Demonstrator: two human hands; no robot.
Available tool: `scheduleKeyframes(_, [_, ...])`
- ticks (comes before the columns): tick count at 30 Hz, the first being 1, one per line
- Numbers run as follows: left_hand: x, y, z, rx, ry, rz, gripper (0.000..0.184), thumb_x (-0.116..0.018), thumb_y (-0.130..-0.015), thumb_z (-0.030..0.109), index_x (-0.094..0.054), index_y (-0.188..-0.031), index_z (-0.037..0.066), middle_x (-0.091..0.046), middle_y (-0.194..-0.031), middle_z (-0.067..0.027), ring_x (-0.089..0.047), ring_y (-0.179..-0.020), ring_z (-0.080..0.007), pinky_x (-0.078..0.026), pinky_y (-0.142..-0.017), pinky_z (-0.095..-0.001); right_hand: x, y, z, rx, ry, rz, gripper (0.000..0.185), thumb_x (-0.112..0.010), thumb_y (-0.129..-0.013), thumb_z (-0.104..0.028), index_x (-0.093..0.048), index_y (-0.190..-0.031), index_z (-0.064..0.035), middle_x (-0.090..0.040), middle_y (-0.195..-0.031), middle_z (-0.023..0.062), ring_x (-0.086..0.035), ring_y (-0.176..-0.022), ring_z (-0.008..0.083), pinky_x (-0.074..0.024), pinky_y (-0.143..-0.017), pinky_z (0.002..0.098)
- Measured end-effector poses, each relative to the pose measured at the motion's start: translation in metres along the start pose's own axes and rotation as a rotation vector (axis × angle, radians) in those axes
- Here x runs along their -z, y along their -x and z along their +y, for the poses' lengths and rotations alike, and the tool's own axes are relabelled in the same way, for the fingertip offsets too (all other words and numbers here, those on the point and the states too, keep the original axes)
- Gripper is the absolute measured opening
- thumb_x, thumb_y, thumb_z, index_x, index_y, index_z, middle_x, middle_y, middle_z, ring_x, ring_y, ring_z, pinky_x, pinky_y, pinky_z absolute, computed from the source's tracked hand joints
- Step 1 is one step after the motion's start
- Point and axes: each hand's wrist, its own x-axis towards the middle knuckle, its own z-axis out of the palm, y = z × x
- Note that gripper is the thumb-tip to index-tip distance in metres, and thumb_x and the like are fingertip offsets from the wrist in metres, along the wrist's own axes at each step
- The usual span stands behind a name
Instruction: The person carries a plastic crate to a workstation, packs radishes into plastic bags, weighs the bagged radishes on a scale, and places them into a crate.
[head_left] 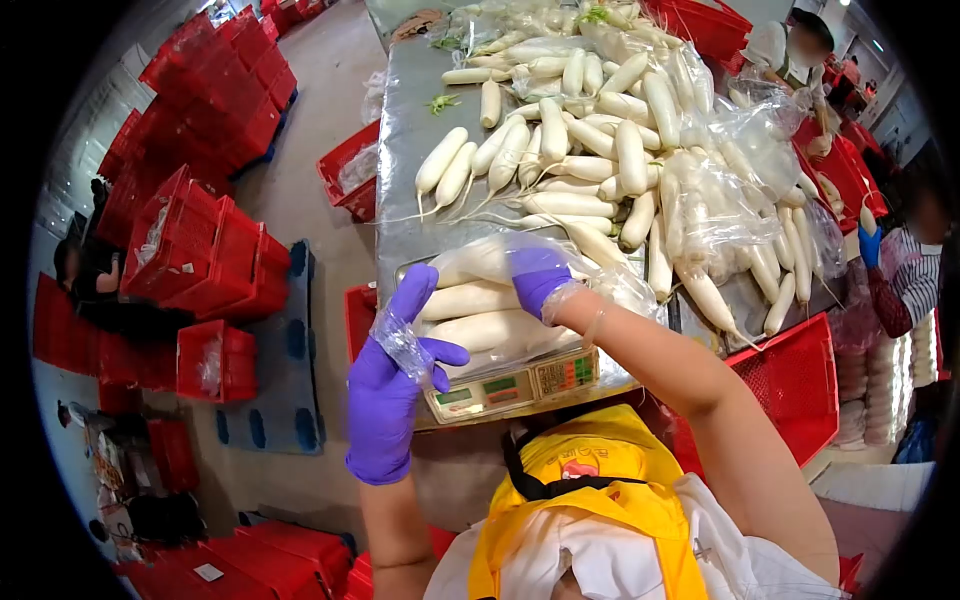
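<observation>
White radishes (480,300) lie side by side in a clear plastic bag (615,283) on a digital scale (500,392). My left hand (395,385), in a purple glove, is at the bag's left side. A gathered strip of film runs across its fingers, the index finger pointing up and the others partly bent. In a matching glove, my right hand (540,277) reaches over the load from the right and grips the end of the uppermost radish (470,262). Film lies around its fingers and wrist, partly hiding the grip.
Many loose radishes (630,155) and filled clear bags (715,210) cover the metal table (405,150) beyond the scale. Red crates (785,390) stand right of me and in stacks (205,245) at left. Co-workers (905,265) are at the right.
</observation>
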Motion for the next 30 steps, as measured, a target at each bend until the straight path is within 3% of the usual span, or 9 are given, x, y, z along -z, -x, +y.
scheduleKeyframes(6, [-0.009, -0.007, -0.001, -0.013, -0.073, 0.080, 0.068, -0.063, -0.084, 0.012, -0.036, -0.144, -0.002, -0.041, -0.148, -0.0156, -0.066, -0.084, -0.0130, -0.047, -0.064, -0.0192, 0.044, 0.000, 0.004, -0.144, -0.002, -0.375, 0.051, -0.071, -0.071, -0.021, -0.061, -0.117, -0.0031, -0.061, -0.116, 0.0215, -0.056, -0.112, 0.0369, -0.0440, -0.098, 0.0410])
scheduleKeyframes(10, [-0.001, -0.016, -0.009, -0.244, -0.243, 0.055, 0.063, -0.055, -0.087, 0.019, -0.037, -0.144, -0.002, -0.039, -0.148, -0.0148, -0.038, -0.136, -0.0228, -0.045, -0.087, -0.0236, 0.096, 0.033, -0.014, 0.090, -0.305, -0.268, 0.074, -0.077, -0.064, -0.021, -0.051, -0.132, -0.0075, -0.058, -0.124, 0.0181, -0.054, -0.118, 0.0338, -0.0414, -0.103, 0.0416])
scheduleKeyframes(12, [-0.006, -0.024, -0.002, -0.189, -0.242, 0.100, 0.062, -0.055, -0.088, 0.017, -0.036, -0.143, -0.004, -0.038, -0.148, -0.0158, -0.040, -0.133, -0.0253, -0.039, -0.104, -0.0346, 0.153, 0.046, -0.033, 0.132, -0.575, -0.318, 0.075, -0.078, -0.062, -0.021, -0.052, -0.132, -0.0101, -0.060, -0.121, 0.0161, -0.057, -0.114, 0.0307, -0.0448, -0.099, 0.0403])
scheduleKeyframes(14, [0.003, -0.032, -0.014, -0.392, -0.604, 0.059, 0.060, -0.054, -0.090, 0.021, -0.038, -0.143, -0.002, -0.042, -0.145, -0.0166, -0.051, -0.119, -0.0207, -0.046, -0.094, -0.0316, 0.191, 0.061, -0.029, 0.251, -0.805, -0.171, 0.080, -0.082, -0.058, -0.023, -0.053, -0.131, -0.0074, -0.062, -0.117, 0.0137, -0.059, -0.110, 0.0270, -0.0451, -0.096, 0.0378])
scheduleKeyframes(19, [-0.006, -0.060, -0.018, -0.001, 0.228, -0.162, 0.048, -0.057, -0.090, 0.015, -0.049, -0.135, 0.003, -0.057, -0.129, -0.0164, -0.060, -0.109, -0.0254, -0.050, -0.087, -0.0325, 0.282, 0.123, 0.033, 0.020, -1.426, 0.405, 0.071, -0.078, -0.067, -0.011, -0.050, -0.130, 0.0012, -0.061, -0.121, 0.0102, -0.061, -0.107, 0.0185, -0.0486, -0.093, 0.0335])
scheduleKeyframes(20, [-0.050, -0.032, 0.007, 0.021, -0.573, -0.029, 0.063, -0.031, -0.101, 0.044, -0.026, -0.149, 0.004, -0.035, -0.151, -0.0132, -0.050, -0.113, -0.0248, -0.042, -0.097, -0.0367, 0.290, 0.139, 0.052, -0.011, -1.587, 0.623, 0.064, -0.072, -0.075, -0.014, -0.048, -0.131, 0.0027, -0.061, -0.122, 0.0128, -0.061, -0.109, 0.0216, -0.0493, -0.094, 0.0355])
scheduleKeyframes(21, [-0.048, -0.037, 0.001, 0.075, -0.340, 0.023, 0.062, -0.035, -0.101, 0.043, -0.032, -0.146, 0.002, -0.037, -0.149, -0.0154, -0.052, -0.112, -0.0295, -0.044, -0.095, -0.0390, 0.295, 0.151, 0.083, -0.060, -1.654, 0.784, 0.055, -0.066, -0.081, -0.017, -0.049, -0.130, 0.0028, -0.061, -0.118, 0.0135, -0.061, -0.106, 0.0230, -0.0499, -0.093, 0.0361])
scheduleKeyframes(25, [-0.061, -0.064, -0.013, 0.133, -0.192, 0.109, 0.056, -0.042, -0.099, 0.035, -0.036, -0.144, 0.002, -0.040, -0.147, -0.0193, -0.053, -0.116, -0.0335, -0.046, -0.095, -0.0393, 0.301, 0.206, 0.213, -0.760, -1.159, 1.201, 0.046, -0.071, -0.081, -0.026, -0.057, -0.117, -0.0007, -0.059, -0.092, 0.0059, -0.057, -0.082, 0.0155, -0.0497, -0.075, 0.0291])
scheduleKeyframes(30, [-0.086, -0.089, -0.031, 0.213, -0.342, 0.113, 0.053, -0.047, -0.097, 0.022, -0.036, -0.145, 0.004, -0.039, -0.146, -0.0219, -0.050, -0.122, -0.0324, -0.044, -0.098, -0.0361, 0.274, 0.231, 0.331, -0.986, -0.405, 0.868, 0.069, -0.076, -0.072, -0.039, -0.055, -0.124, 0.0007, -0.064, -0.112, 0.0197, -0.062, -0.098, 0.0288, -0.0485, -0.088, 0.0364])
